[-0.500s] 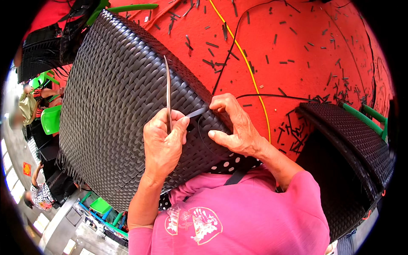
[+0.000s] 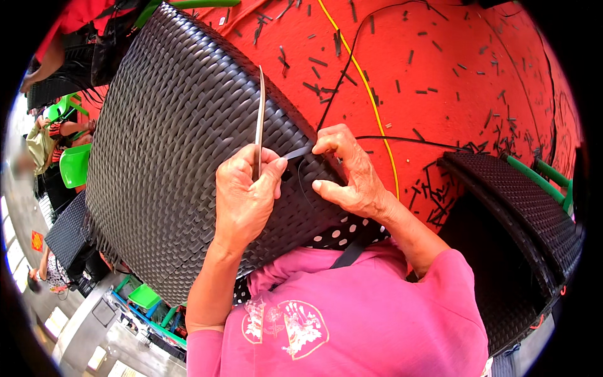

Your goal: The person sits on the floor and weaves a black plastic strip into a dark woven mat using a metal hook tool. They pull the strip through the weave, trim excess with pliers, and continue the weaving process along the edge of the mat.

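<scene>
A large black woven wicker piece (image 2: 182, 132) lies in front of me, its woven face sloping to a rounded edge on the right. My left hand (image 2: 245, 195) is closed round a long, thin, slightly curved pointed tool (image 2: 260, 107), which sticks up from the fist. Between its thumb and forefinger it also pinches a flat grey weaving strip (image 2: 296, 152) running to the edge. My right hand (image 2: 355, 176) is at that edge, thumb and forefinger apart. Its forefinger bends at the strip's far end; whether it presses the strip is unclear.
Dark strip offcuts (image 2: 433, 195) litter the red floor covering (image 2: 452, 63), crossed by a yellow cable (image 2: 370, 103) and black cords. Another dark woven piece (image 2: 515, 213) stands at the right beside green bars. Other people and green chairs (image 2: 75, 165) are at the left.
Both hands have shifted slightly upward in view, the left also a little right, with the tool and strip still held. The woven piece's edge has shifted slightly too.
</scene>
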The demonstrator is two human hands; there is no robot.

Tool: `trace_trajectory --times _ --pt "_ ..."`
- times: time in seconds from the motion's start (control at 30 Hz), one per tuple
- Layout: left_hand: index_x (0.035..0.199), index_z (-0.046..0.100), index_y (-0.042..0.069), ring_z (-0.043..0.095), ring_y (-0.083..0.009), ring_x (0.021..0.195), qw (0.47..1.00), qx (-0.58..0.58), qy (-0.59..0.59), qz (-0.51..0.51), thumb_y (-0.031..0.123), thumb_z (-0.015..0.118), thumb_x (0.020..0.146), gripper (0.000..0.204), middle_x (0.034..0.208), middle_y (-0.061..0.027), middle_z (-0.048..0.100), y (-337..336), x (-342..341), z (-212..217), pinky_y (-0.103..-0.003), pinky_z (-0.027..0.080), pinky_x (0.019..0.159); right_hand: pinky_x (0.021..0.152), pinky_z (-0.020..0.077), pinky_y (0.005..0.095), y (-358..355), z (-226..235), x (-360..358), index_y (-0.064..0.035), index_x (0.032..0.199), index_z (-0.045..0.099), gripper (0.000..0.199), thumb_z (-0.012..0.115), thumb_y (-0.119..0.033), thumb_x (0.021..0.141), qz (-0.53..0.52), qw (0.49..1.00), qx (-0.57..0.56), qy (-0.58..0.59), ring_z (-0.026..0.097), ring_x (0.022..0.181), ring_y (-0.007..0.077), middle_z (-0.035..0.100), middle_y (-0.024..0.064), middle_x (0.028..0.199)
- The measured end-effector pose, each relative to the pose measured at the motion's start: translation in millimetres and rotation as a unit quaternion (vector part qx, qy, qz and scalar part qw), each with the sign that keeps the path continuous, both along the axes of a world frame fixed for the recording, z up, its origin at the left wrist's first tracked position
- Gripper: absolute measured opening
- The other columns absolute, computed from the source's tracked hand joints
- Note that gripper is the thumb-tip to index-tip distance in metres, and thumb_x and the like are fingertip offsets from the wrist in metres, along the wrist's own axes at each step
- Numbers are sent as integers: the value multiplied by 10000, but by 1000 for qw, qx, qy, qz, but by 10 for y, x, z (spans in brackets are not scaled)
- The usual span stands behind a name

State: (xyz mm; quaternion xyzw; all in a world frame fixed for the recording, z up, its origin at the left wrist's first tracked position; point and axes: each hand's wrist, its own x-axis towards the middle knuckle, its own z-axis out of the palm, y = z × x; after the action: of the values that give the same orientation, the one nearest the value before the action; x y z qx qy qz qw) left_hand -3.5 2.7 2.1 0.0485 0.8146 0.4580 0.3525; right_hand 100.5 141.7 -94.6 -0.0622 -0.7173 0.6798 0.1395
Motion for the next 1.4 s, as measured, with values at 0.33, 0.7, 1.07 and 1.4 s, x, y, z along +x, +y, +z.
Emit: trace_trajectory --times 0.33,0.7,1.07,1.4 --pt "797 593 7 476 -41 499 1000 -1 3 -24 71 667 855 113 577 12 537 -57 -4 -11 -214 356 454 826 431 370 0 34 -29 -51 951 496 388 663 -106 605 -4 1000 -9 -9 510 936 290 500 122 967" --pt "883 594 -9 544 -200 469 825 3 527 -202 -28 628 674 213 592 -61 514 -214 394 -356 -318 408 430 832 423 326 5 29 -17 -38 943 519 259 651 -135 743 1 999 -43 -3 525 929 229 499 98 952" --pt "925 625 -46 500 -188 440 806 -10 553 -213 -55 660 676 252 569 -48 489 -239 439 -356 -313 360 409 737 401 269 14 52 -110 -57 902 480 308 701 -230 774 22 989 -95 -109 449 787 101 454 3 865" --pt "1023 636 -67 483 -160 445 800 -49 545 -245 -31 621 647 377 577 -35 473 -292 514 -350 -296 344 415 778 429 285 -19 80 -107 -55 906 482 278 691 -135 743 3 984 -114 -138 476 841 105 474 1 901"
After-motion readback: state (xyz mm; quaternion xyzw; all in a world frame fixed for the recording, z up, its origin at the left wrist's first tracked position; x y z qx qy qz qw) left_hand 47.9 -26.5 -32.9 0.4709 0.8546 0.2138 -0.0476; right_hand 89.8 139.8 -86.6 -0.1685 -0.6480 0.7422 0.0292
